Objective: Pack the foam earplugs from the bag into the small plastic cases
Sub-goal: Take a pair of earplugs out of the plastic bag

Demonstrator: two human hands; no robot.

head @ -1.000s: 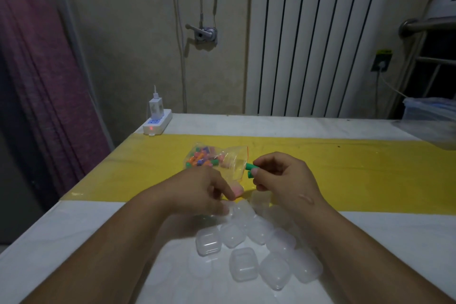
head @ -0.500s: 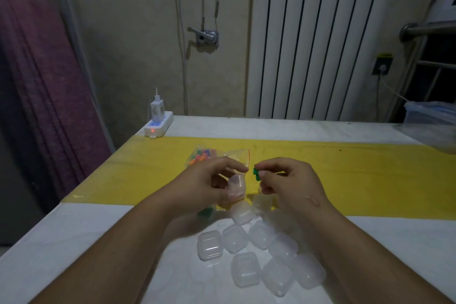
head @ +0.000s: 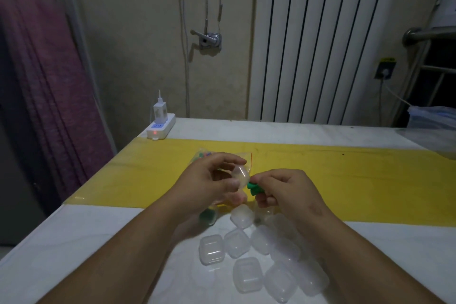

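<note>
Gripping small clear case in left hand, lid state hard to tell; pinching green earplugs in right hand, just beside the case. Likely light, squashy foam: pinch mid-body, compress, push in. Likely slick thin plastic on case: hold by sides. Just behind left hand, on yellow strip: bag. Crowded on tabletop under both wrists, easy to knock: spare cases. Beside them, seemingly a green-filled case. At far corner, well apart: power strip.

Single head view, looking forward-down, close over table, facing wall.
</note>
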